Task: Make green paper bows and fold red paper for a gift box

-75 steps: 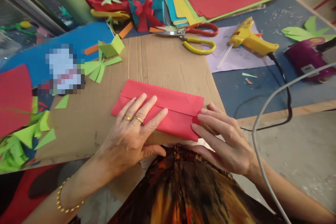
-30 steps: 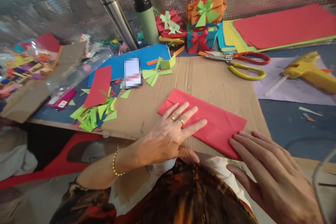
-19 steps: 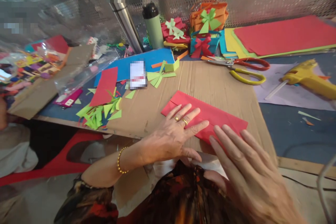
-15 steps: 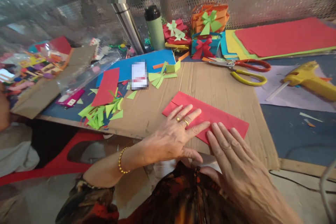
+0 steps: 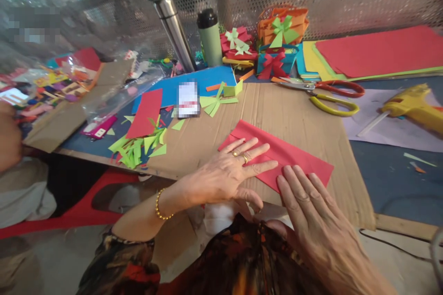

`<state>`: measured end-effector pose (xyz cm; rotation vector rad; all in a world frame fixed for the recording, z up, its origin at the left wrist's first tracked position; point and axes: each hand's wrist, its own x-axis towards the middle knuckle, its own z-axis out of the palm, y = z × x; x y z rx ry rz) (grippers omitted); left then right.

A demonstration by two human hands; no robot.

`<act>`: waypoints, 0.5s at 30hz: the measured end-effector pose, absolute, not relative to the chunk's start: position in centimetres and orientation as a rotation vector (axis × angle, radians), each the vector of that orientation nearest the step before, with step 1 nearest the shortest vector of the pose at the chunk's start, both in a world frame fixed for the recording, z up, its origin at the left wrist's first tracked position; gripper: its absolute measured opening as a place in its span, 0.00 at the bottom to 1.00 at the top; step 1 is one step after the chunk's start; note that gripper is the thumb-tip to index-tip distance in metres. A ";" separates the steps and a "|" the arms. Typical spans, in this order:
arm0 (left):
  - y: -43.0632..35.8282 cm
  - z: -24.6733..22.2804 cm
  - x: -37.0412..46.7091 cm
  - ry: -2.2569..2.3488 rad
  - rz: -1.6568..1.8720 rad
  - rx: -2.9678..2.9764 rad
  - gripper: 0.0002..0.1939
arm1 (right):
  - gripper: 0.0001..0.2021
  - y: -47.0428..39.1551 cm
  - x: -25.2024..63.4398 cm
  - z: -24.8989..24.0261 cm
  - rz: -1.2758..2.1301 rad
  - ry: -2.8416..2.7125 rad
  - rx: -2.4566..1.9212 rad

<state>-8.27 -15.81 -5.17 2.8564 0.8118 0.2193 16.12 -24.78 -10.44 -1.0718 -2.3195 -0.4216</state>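
A folded red paper (image 5: 297,152) lies slantwise on a sheet of brown cardboard (image 5: 270,106). My left hand (image 5: 235,168) rests flat on its left part, fingers spread, with the thumb off the paper near the table's front edge. The fingertips of my right hand (image 5: 311,203) touch the paper's front edge, its fingers stretched out side by side. Neither hand grips anything. Parts of the paper are hidden under both hands.
Scissors (image 5: 332,97), a yellow glue gun (image 5: 411,106) and stacked coloured sheets (image 5: 384,50) are on the right. Green scraps (image 5: 133,150), a phone (image 5: 188,100) and a green bottle (image 5: 210,39) stand or lie left. A person's arm (image 5: 8,138) shows at far left.
The whole view has shifted a little, so things appear slightly farther right. Both hands stay on the red paper in nearly the same places.
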 end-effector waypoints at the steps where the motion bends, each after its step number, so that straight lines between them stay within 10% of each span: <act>1: -15.6 -5.0 -8.5 0.802 0.198 2.856 0.45 | 0.38 -24.8 16.1 -10.5 -0.419 -2.316 -1.072; 15: -16.1 -5.8 -9.8 0.975 0.339 2.938 0.48 | 0.34 -24.8 16.1 -10.6 -0.406 -2.326 -1.090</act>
